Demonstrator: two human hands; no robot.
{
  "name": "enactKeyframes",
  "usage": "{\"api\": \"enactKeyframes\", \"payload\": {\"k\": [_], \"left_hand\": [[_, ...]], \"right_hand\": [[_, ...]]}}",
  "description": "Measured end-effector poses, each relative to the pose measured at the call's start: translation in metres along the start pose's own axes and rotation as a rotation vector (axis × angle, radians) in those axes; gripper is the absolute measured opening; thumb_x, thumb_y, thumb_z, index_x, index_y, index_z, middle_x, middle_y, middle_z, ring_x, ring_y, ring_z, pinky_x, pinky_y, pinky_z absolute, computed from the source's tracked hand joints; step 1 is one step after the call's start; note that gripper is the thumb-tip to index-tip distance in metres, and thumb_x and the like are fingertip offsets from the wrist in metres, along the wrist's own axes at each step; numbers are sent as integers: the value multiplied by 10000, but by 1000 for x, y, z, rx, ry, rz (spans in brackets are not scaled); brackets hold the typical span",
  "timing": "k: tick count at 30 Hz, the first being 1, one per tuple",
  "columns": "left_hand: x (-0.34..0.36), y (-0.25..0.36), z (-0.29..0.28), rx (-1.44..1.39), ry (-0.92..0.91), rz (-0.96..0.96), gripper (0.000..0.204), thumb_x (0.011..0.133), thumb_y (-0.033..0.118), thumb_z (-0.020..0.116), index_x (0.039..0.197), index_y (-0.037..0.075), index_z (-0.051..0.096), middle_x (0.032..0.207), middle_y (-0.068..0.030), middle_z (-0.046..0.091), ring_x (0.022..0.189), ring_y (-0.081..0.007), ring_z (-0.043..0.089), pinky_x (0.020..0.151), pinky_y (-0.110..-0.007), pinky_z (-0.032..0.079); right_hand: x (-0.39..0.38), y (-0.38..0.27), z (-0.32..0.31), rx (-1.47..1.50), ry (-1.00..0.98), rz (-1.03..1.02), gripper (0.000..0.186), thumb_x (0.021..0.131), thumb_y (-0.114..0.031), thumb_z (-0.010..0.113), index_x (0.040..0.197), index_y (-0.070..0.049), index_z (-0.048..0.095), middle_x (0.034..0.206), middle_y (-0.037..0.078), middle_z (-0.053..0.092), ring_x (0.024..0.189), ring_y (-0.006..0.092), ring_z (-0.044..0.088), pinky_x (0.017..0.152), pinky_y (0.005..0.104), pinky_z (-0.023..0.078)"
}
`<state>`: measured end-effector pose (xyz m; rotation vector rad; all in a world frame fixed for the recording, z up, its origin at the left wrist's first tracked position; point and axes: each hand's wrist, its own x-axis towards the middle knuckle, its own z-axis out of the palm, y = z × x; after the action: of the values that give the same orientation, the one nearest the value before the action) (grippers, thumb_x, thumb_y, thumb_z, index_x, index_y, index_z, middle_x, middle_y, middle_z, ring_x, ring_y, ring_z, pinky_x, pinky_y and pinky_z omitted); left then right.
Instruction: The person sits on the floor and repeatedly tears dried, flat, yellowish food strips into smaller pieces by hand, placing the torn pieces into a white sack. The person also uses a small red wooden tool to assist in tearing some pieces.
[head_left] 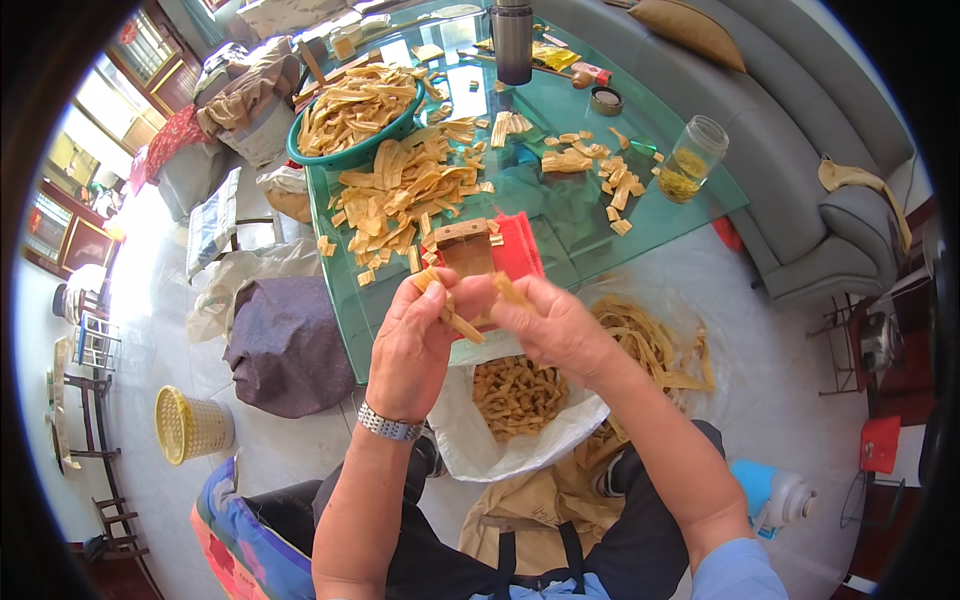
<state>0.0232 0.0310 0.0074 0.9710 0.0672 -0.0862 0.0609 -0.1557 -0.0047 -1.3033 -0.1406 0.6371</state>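
Note:
My left hand (408,350), with a metal watch on its wrist, pinches a pale tan dried strip (460,325) between thumb and fingers. Close beside it, my right hand (562,328) grips a short piece of similar strip (511,290); its fingers are slightly blurred. Both hands are above the near table edge, in front of a small wooden block (462,255) on a red cloth (518,245). Below them, an open white sack (470,455) contains many short, curled tan pieces (520,393). Longer ribbon-like strips (635,335) lie in clear plastic to its right.
On the glass table (590,250) are a heap of flat strips (395,195), a green basin (300,150) full of more, a glass jar (692,160) and a steel flask (512,45). A grey sofa (770,180) stands right, a yellow wastebasket (193,425) left, a blue jug (765,490) lower right.

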Motion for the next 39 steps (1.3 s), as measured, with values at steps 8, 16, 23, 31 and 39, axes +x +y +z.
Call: {"api": "enactKeyframes", "payload": {"k": [8,16,23,31,39], "left_hand": [[0,-20,0,47,-11,1,263,1083,263,469,1171,47,590,1218,-182,676,1148,-241,625,1037,-407,464],[-2,-21,10,-136,5,-149,344,1091,342,435,1057,47,607,1188,-190,682,1135,-246,627,1036,-421,470],[-4,-16,-1,-288,-30,-186,296,1075,314,477,950,66,577,1049,-179,720,1093,-289,663,1054,-444,478],[-5,-2,0,-55,65,-59,308,1087,309,457,956,61,585,970,-127,711,1012,-273,682,971,-424,515],[1,6,-9,390,79,8,160,961,125,697,1065,22,632,936,-40,686,852,-127,659,817,-270,537]], "right_hand": [[-1,9,11,91,-171,104,326,980,-413,673,1062,-98,698,716,-87,483,564,3,382,481,191,292],[3,28,12,-231,-76,-235,254,999,-287,633,935,-47,689,675,-43,539,597,105,543,555,302,454],[-16,29,35,-817,53,-759,207,841,-147,683,725,-44,545,633,137,596,591,331,636,529,409,504],[-22,25,32,-764,104,-725,135,893,-166,708,849,-58,642,693,131,628,580,284,630,520,377,502],[1,7,3,-251,168,-216,180,963,-217,711,1011,-44,718,759,-35,644,609,21,526,543,220,449]]}}
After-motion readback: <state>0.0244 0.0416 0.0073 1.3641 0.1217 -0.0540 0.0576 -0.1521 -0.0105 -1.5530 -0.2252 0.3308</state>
